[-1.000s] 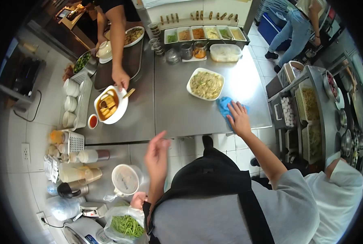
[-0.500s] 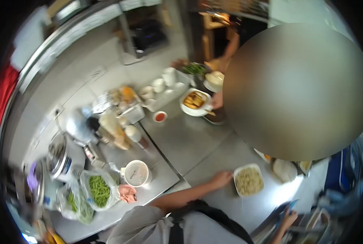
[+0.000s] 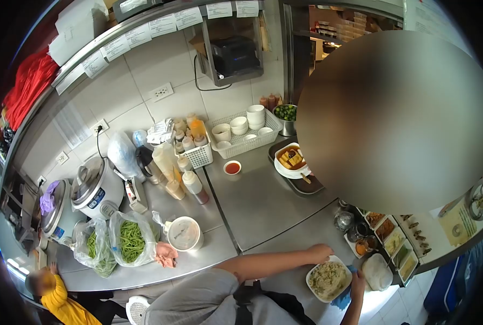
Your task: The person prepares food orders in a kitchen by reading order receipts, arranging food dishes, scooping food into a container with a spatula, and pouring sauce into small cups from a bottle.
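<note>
A white square bowl (image 3: 328,278) of rice-like food stands on the steel counter in front of me. My left hand (image 3: 320,253) is at its upper left rim, fingers closed on the edge. At the bowl's right side, my right hand (image 3: 357,281) grips a blue cloth (image 3: 341,301), which lies against the outside of the bowl. Part of the cloth is hidden behind the bowl and the hand. To the right of that hand sits a whitish rounded container or bag (image 3: 378,272), its kind unclear.
Farther off, a white dish of browned pieces (image 3: 291,158) rests on a dark tray (image 3: 306,187), near a sauce cup (image 3: 232,168). Left are a white tub (image 3: 185,234), bagged green beans (image 3: 132,241) and rice cookers (image 3: 96,187). Topping trays (image 3: 395,242) stand right. A person in yellow (image 3: 63,295) is lower left.
My right hand has brought the blue cloth from the lower right to the bowl's side. My left hand stays at the rim. The view has shifted and sharpened.
</note>
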The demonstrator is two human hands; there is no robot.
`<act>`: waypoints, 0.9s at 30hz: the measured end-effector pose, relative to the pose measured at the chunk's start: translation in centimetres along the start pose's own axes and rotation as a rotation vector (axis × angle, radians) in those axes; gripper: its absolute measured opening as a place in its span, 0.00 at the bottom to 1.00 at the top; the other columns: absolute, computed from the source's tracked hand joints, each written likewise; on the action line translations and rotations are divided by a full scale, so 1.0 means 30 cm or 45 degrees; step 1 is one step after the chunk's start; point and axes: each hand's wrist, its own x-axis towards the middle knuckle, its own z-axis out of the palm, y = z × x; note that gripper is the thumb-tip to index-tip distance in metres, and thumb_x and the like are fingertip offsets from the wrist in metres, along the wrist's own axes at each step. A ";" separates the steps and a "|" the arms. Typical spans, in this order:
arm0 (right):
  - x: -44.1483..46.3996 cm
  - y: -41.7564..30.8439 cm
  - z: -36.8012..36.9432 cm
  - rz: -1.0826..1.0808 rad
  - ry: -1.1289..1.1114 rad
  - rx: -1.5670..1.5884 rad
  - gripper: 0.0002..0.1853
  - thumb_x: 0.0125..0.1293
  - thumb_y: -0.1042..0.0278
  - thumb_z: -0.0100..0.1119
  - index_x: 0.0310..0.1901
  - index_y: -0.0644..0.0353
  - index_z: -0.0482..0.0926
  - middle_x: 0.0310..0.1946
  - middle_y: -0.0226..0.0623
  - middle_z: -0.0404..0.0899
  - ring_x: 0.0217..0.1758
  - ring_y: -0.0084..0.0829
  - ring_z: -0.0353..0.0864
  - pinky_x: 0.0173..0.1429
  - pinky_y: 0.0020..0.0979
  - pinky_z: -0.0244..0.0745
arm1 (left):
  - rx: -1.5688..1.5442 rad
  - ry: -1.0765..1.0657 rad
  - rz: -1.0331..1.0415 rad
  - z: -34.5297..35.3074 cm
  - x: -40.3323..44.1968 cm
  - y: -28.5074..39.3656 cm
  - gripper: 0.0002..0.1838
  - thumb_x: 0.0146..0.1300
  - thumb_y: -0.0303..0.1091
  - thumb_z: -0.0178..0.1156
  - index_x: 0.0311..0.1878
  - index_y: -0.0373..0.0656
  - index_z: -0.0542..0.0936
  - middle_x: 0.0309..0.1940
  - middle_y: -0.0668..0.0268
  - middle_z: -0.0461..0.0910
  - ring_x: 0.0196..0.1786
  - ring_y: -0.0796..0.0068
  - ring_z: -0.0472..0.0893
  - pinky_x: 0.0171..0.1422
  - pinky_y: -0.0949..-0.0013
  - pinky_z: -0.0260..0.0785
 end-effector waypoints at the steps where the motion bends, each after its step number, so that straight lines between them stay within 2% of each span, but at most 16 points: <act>1: 0.046 0.022 0.012 0.073 -0.168 0.061 0.15 0.62 0.70 0.49 0.48 0.66 0.79 0.36 0.34 0.80 0.37 0.25 0.76 0.43 0.27 0.71 | -0.025 -0.079 -0.008 0.009 0.020 0.009 0.09 0.48 0.33 0.60 0.34 0.42 0.81 0.32 0.53 0.80 0.38 0.50 0.79 0.43 0.51 0.71; 2: 0.050 -0.035 0.033 0.146 -0.335 0.122 0.16 0.64 0.70 0.50 0.50 0.66 0.78 0.39 0.35 0.81 0.40 0.26 0.78 0.46 0.28 0.72 | -0.049 -0.158 -0.013 0.013 0.045 0.030 0.09 0.46 0.33 0.62 0.32 0.42 0.81 0.31 0.53 0.81 0.38 0.52 0.80 0.43 0.52 0.72; 3: 0.062 -0.098 0.066 0.257 -0.417 -0.088 0.16 0.64 0.69 0.49 0.51 0.65 0.77 0.39 0.33 0.81 0.41 0.26 0.77 0.48 0.28 0.71 | -0.073 -0.236 -0.016 0.014 0.060 0.049 0.08 0.44 0.33 0.63 0.29 0.41 0.82 0.31 0.54 0.81 0.38 0.53 0.80 0.43 0.53 0.72; 6: 0.131 -0.075 0.127 -0.045 -0.473 -0.285 0.17 0.64 0.68 0.49 0.52 0.64 0.77 0.41 0.34 0.81 0.44 0.26 0.77 0.49 0.28 0.71 | 0.034 -0.169 -0.091 0.008 0.059 0.081 0.05 0.43 0.31 0.64 0.25 0.42 0.81 0.28 0.56 0.81 0.34 0.53 0.80 0.39 0.54 0.73; 9: 0.075 -0.213 0.196 -0.042 -0.496 0.036 0.17 0.63 0.68 0.50 0.52 0.63 0.78 0.44 0.35 0.80 0.48 0.26 0.76 0.52 0.28 0.70 | -0.008 -0.049 -0.083 0.021 0.048 0.015 0.07 0.43 0.32 0.64 0.28 0.43 0.81 0.26 0.57 0.80 0.31 0.52 0.80 0.36 0.54 0.72; 12: 0.109 -0.101 0.174 0.035 -0.507 0.009 0.19 0.63 0.66 0.50 0.54 0.64 0.77 0.46 0.37 0.80 0.48 0.27 0.77 0.52 0.28 0.71 | 0.022 0.035 -0.142 -0.029 -0.002 0.052 0.07 0.50 0.34 0.59 0.29 0.41 0.79 0.24 0.55 0.78 0.32 0.52 0.79 0.40 0.52 0.71; 15: -0.029 -0.137 0.121 0.173 -0.412 0.260 0.21 0.64 0.65 0.51 0.55 0.67 0.76 0.44 0.38 0.80 0.44 0.29 0.79 0.49 0.29 0.73 | 0.088 0.264 -0.145 0.011 -0.078 -0.022 0.09 0.49 0.35 0.61 0.33 0.40 0.80 0.24 0.57 0.79 0.33 0.50 0.80 0.37 0.51 0.71; 18: -0.161 -0.074 0.117 0.257 -0.087 0.325 0.21 0.64 0.65 0.50 0.56 0.68 0.74 0.43 0.40 0.80 0.41 0.31 0.80 0.48 0.29 0.75 | -0.213 0.065 -0.547 -0.093 -0.202 0.048 0.10 0.58 0.36 0.57 0.32 0.38 0.79 0.27 0.55 0.81 0.33 0.54 0.82 0.34 0.55 0.74; 21: -0.276 -0.011 0.208 0.177 0.126 0.774 0.19 0.66 0.64 0.49 0.55 0.66 0.73 0.44 0.41 0.79 0.44 0.35 0.80 0.52 0.32 0.75 | -0.570 -0.145 -0.941 -0.188 -0.307 0.140 0.15 0.65 0.38 0.51 0.33 0.35 0.79 0.31 0.52 0.81 0.34 0.61 0.84 0.30 0.59 0.76; 24: -0.381 -0.027 0.317 0.219 0.279 1.025 0.21 0.70 0.59 0.44 0.57 0.64 0.71 0.49 0.42 0.78 0.52 0.36 0.77 0.59 0.36 0.70 | -0.880 -0.081 -0.894 -0.054 -0.377 0.103 0.20 0.70 0.41 0.44 0.41 0.31 0.77 0.35 0.50 0.81 0.35 0.64 0.85 0.28 0.62 0.78; 25: -0.433 -0.029 0.342 0.267 0.358 1.115 0.22 0.70 0.58 0.43 0.58 0.63 0.71 0.51 0.42 0.77 0.55 0.36 0.76 0.62 0.38 0.68 | -1.115 -0.095 -0.968 -0.013 -0.402 0.103 0.21 0.71 0.43 0.43 0.45 0.33 0.76 0.36 0.51 0.81 0.36 0.63 0.85 0.32 0.62 0.79; 26: -0.495 -0.129 0.381 0.343 0.401 1.198 0.23 0.72 0.56 0.39 0.59 0.63 0.69 0.53 0.41 0.76 0.58 0.36 0.74 0.65 0.40 0.64 | -1.344 -0.141 -1.058 0.025 -0.422 0.120 0.22 0.72 0.44 0.42 0.48 0.34 0.75 0.37 0.52 0.82 0.37 0.63 0.85 0.36 0.61 0.80; 27: -0.487 0.007 0.409 0.251 0.380 1.290 0.22 0.72 0.56 0.40 0.58 0.64 0.70 0.53 0.42 0.76 0.55 0.37 0.75 0.63 0.40 0.66 | -1.562 -0.214 -1.170 0.078 -0.440 0.140 0.23 0.72 0.46 0.41 0.52 0.35 0.74 0.38 0.53 0.82 0.38 0.62 0.85 0.39 0.61 0.81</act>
